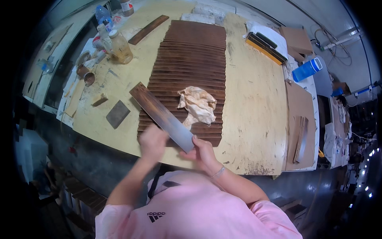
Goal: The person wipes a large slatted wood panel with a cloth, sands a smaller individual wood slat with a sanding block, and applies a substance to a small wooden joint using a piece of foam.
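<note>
A long, flat brown wooden strip is tilted across the near part of a row of dark brown strips, its lower end shiny with reflected light. My right hand grips that lower end, thumb on the upper face and fingers beneath. Beside the strip's left edge, my left hand is smeared by motion; its fingers cannot be made out. A crumpled, stained cream cloth lies on the row, just right of the held strip. Left of the strip, a dark square sheet rests on the table.
The pale yellow table carries a small block, a jar of amber liquid, a brown cup and a single loose strip. A yellow-and-black box, a blue bottle and cardboard are at the right.
</note>
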`<state>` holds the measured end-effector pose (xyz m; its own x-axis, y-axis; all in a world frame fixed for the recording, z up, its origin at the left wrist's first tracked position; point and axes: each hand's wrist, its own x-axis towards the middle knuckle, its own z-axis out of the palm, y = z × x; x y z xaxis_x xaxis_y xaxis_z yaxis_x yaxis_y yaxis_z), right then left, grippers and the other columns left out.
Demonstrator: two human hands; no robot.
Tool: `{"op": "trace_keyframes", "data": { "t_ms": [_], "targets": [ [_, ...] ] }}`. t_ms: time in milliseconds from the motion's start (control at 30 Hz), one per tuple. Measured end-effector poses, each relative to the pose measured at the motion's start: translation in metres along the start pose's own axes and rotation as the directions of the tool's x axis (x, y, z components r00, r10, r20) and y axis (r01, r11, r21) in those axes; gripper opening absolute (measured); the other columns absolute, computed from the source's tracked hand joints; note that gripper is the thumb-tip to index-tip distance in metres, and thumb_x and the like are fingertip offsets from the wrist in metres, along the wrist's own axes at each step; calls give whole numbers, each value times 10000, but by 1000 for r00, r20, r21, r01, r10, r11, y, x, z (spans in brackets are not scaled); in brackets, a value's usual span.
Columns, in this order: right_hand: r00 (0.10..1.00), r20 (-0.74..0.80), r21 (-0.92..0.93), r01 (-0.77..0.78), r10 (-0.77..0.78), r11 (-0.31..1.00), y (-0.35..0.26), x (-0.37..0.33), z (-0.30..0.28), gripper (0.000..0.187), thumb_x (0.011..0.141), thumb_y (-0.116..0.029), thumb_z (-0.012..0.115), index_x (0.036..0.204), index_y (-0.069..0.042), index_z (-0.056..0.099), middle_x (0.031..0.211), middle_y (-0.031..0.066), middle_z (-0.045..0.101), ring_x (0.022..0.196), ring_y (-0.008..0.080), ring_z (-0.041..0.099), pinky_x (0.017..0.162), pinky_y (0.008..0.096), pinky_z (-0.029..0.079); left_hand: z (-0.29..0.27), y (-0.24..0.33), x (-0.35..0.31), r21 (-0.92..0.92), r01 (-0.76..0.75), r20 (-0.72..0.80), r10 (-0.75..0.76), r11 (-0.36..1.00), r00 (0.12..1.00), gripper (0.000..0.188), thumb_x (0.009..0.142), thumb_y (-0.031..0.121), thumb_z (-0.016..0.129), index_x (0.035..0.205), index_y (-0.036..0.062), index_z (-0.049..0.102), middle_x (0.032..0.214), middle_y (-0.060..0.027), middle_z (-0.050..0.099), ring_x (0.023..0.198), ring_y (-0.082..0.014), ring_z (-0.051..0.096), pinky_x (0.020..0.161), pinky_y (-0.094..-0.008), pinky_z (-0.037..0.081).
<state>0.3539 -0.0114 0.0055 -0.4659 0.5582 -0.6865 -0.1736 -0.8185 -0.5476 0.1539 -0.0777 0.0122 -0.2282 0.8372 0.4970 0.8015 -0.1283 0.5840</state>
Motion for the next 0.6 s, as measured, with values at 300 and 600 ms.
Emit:
{"op": "trace_keyframes", "data": {
  "t_ms": [300, 600],
  "targets": [
    [999, -29, -45, -26, 25, 999, 0, 1, -4, 420, 1041, -334, 523, 1189, 51, 603, 1023, 202, 712, 831, 309, 743, 683, 349, 622, 17, 43, -35, -67, -41, 8, 41, 997, 999, 114, 721, -29, 705, 804, 42, 675, 707, -118, 511, 636, -306, 554, 554, -436, 428],
    [1000, -27, -31, -10, 9, 999, 6, 7, -6, 405, 1034, -331, 542, 1182, 40, 612, 1023, 197, 713, 837, 299, 740, 709, 364, 622, 30, 64, -52, -122, -46, 24, 49, 992, 999, 84, 735, 34, 709, 810, 70, 695, 724, -88, 559, 628, -292, 555, 552, -430, 446]
  ]
}}
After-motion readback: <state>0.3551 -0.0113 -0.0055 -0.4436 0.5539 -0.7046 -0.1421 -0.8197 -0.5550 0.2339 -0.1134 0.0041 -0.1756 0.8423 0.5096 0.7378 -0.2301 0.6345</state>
